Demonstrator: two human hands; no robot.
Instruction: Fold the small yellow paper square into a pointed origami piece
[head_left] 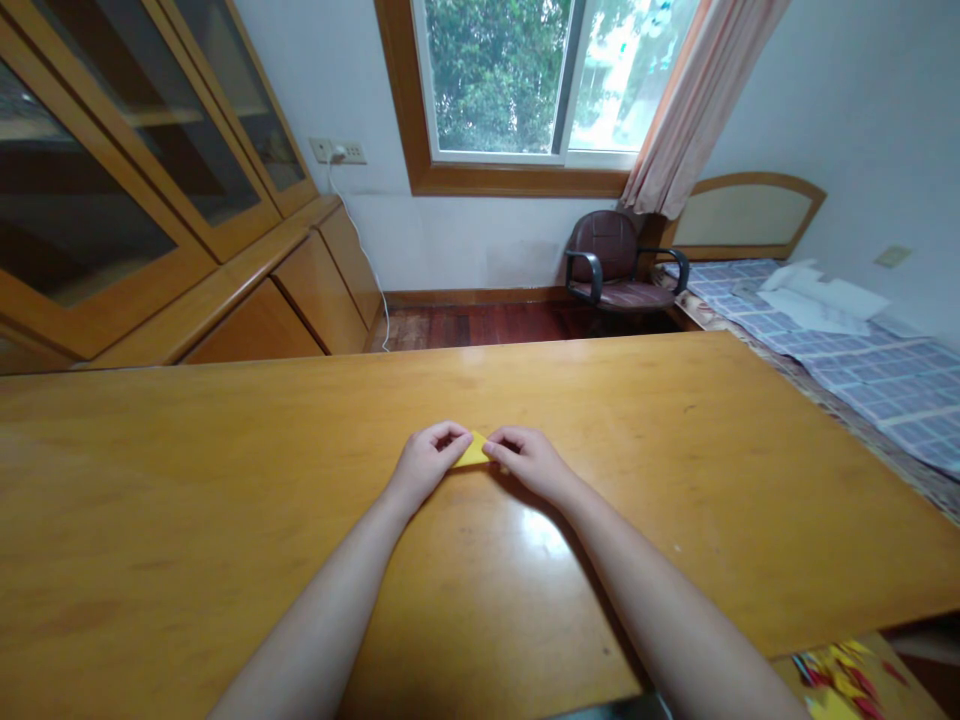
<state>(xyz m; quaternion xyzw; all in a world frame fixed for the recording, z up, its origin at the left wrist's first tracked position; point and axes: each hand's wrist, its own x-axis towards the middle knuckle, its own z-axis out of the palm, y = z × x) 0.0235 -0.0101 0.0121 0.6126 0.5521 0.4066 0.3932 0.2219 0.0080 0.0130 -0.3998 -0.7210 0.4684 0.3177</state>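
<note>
Yellow paper [474, 452], one folded piece, is located near the middle of the table [225, 500], between the two hands. Left hand [431, 452]: thumb and fingers pinch the left end. Right hand [529, 460]: thumb and fingers pinch the right end. Contact between paper and tabletop cannot be determined.

Table: one, wooden, smooth, yellow-brown, with a bright reflection near the right forearm. At the lower right, yellow and red scraps [844, 680] lie on a lower surface; they overlap and cannot be counted. One dark object [615, 708], partly visible, sits at the bottom edge.

Room, beyond the table: one wooden cabinet [247, 245] at left, three glass doors in view; one white cord [358, 232] hanging from a wall socket [356, 153]; one window [495, 80]; one pink curtain [694, 110]; one maroon armchair [606, 248]; one bed [810, 320] at right, carrying a checked cover and crumpled white sheeting [817, 297]. Floor [480, 325]: reddish-brown.
</note>
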